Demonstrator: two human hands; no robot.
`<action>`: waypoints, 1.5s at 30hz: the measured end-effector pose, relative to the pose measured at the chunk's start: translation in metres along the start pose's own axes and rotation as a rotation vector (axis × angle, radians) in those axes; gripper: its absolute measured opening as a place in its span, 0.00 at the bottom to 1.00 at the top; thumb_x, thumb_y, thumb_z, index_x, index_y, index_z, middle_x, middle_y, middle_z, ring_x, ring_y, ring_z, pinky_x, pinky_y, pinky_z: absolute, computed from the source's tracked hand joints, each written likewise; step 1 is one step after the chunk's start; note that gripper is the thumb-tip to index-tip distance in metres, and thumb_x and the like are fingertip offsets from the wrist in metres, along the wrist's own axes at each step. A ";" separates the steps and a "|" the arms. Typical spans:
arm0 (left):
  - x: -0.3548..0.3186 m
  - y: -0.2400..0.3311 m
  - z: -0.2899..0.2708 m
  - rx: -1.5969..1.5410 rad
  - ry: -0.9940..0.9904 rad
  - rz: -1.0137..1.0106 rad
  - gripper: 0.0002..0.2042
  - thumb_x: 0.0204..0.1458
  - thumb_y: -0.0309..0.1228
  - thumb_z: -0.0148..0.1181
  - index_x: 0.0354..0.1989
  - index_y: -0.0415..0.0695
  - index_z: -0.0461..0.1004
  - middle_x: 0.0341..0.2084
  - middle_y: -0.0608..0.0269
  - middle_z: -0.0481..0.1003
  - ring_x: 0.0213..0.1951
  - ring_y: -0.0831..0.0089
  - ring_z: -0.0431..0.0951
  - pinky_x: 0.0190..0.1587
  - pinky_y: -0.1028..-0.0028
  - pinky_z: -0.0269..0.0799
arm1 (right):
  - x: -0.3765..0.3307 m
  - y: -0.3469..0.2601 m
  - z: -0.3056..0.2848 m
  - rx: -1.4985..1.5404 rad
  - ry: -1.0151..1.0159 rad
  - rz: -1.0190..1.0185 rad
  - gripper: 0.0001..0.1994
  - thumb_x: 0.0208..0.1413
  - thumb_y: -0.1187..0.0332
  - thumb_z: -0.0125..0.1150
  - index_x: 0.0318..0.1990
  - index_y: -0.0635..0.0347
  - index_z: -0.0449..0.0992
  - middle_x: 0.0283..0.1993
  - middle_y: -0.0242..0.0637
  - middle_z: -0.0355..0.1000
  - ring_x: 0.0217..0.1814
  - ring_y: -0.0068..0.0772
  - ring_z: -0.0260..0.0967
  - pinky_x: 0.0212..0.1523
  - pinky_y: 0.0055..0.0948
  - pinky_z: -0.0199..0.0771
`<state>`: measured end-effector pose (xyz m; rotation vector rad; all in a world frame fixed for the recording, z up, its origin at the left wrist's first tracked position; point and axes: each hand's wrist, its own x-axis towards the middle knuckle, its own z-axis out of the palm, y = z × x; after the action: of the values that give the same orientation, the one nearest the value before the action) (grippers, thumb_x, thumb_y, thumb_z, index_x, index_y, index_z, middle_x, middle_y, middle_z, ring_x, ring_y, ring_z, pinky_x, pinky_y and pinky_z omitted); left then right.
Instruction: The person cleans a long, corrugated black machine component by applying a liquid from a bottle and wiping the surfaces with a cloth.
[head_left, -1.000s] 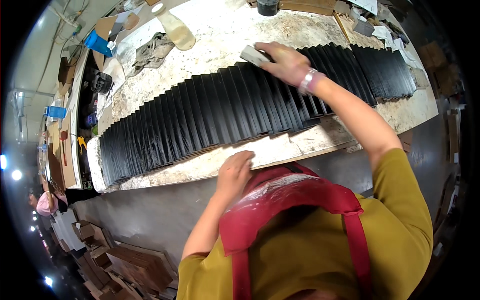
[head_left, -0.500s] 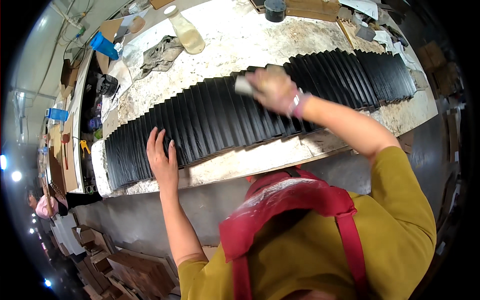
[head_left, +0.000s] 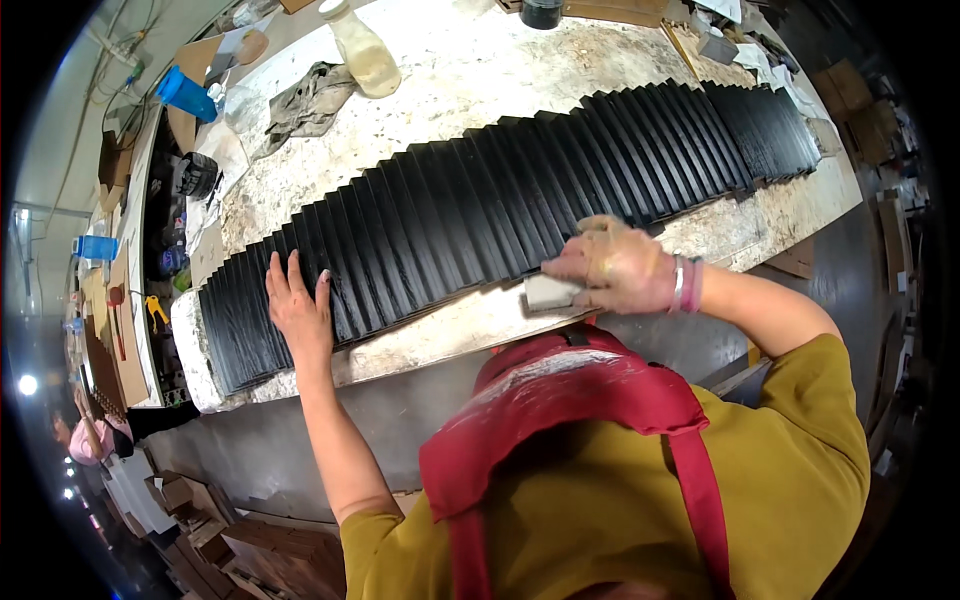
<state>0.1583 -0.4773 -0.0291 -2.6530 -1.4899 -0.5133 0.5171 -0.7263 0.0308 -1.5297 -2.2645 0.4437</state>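
A long row of black slats lies slantwise across the stained white worktable, the slats overlapping side by side. My left hand rests flat on the row toward its left end, fingers stretched out and holding nothing. At the near edge of the row, right of the middle, my right hand grips a pale grey sanding block. The block is over the table's front strip, beside the slats' near ends; whether it touches anything there I cannot tell. Paint or dust smears show on the right hand.
Behind the row stand a bottle of cloudy liquid and a crumpled grey rag. A blue cup is at the far left, a dark tub at the back. Another person is off to the left.
My right hand has come with the block from the far edge of the slats toward me and to the right. My left hand stays on the slats. The whole view has shifted slightly.
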 end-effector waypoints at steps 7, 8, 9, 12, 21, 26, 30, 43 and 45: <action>0.005 0.006 0.014 0.066 -0.041 0.004 0.24 0.61 0.46 0.51 0.64 0.52 0.63 0.65 0.59 0.59 0.65 0.57 0.58 0.62 0.53 0.55 | 0.111 0.094 0.002 -0.200 0.500 0.567 0.15 0.58 0.59 0.57 0.49 0.54 0.75 0.36 0.44 0.75 0.37 0.45 0.75 0.43 0.38 0.74; 0.003 0.002 0.015 0.076 -0.030 0.002 0.24 0.61 0.46 0.51 0.63 0.52 0.63 0.65 0.58 0.60 0.65 0.57 0.59 0.62 0.53 0.55 | 0.124 0.085 0.009 -0.214 0.446 0.566 0.13 0.57 0.60 0.58 0.45 0.55 0.76 0.34 0.44 0.75 0.36 0.46 0.74 0.42 0.40 0.74; 0.002 -0.001 0.013 0.076 -0.032 -0.007 0.24 0.61 0.46 0.51 0.63 0.51 0.63 0.65 0.58 0.60 0.65 0.56 0.59 0.62 0.52 0.55 | 0.121 0.069 0.016 -0.277 0.438 0.407 0.12 0.56 0.60 0.59 0.43 0.55 0.76 0.32 0.43 0.74 0.35 0.46 0.74 0.41 0.42 0.74; -0.004 -0.006 0.009 0.078 -0.047 -0.046 0.24 0.61 0.46 0.51 0.64 0.51 0.63 0.65 0.58 0.59 0.65 0.56 0.59 0.61 0.52 0.55 | 0.095 0.007 0.026 -0.165 0.195 0.145 0.13 0.52 0.59 0.62 0.41 0.55 0.77 0.30 0.41 0.72 0.35 0.47 0.73 0.40 0.44 0.74; 0.002 0.007 0.008 0.059 -0.084 -0.052 0.24 0.61 0.46 0.50 0.64 0.51 0.63 0.66 0.56 0.59 0.66 0.54 0.57 0.62 0.50 0.53 | 0.129 0.063 0.011 -0.313 0.263 0.557 0.17 0.54 0.64 0.61 0.52 0.56 0.73 0.40 0.43 0.74 0.41 0.45 0.73 0.44 0.40 0.73; -0.002 0.001 0.007 0.065 -0.069 -0.053 0.24 0.61 0.45 0.51 0.64 0.51 0.63 0.65 0.56 0.59 0.66 0.54 0.57 0.62 0.50 0.54 | 0.047 -0.015 0.003 0.028 -0.190 0.311 0.24 0.49 0.60 0.68 0.55 0.49 0.73 0.44 0.34 0.74 0.48 0.41 0.71 0.51 0.39 0.73; -0.002 0.002 0.010 0.080 -0.052 -0.032 0.24 0.61 0.45 0.51 0.64 0.51 0.63 0.65 0.55 0.59 0.65 0.54 0.58 0.61 0.51 0.55 | 0.064 0.032 -0.006 -0.033 0.191 0.309 0.22 0.52 0.60 0.65 0.55 0.52 0.74 0.46 0.38 0.74 0.47 0.40 0.73 0.49 0.34 0.74; -0.001 0.003 0.009 0.036 -0.064 -0.065 0.23 0.61 0.44 0.52 0.64 0.53 0.63 0.65 0.58 0.60 0.66 0.58 0.57 0.64 0.53 0.51 | 0.039 0.030 -0.010 -0.108 0.139 0.074 0.21 0.51 0.60 0.65 0.53 0.51 0.75 0.40 0.36 0.74 0.43 0.37 0.73 0.46 0.35 0.73; -0.003 0.000 0.008 0.051 -0.075 -0.075 0.24 0.60 0.44 0.52 0.64 0.53 0.63 0.65 0.59 0.60 0.66 0.59 0.57 0.64 0.54 0.51 | 0.090 0.056 -0.027 0.001 0.222 0.423 0.21 0.56 0.58 0.59 0.56 0.52 0.73 0.43 0.41 0.75 0.42 0.41 0.74 0.44 0.36 0.74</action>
<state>0.1590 -0.4779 -0.0372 -2.6138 -1.6063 -0.3788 0.5449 -0.6212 0.0400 -1.9558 -1.7741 0.3633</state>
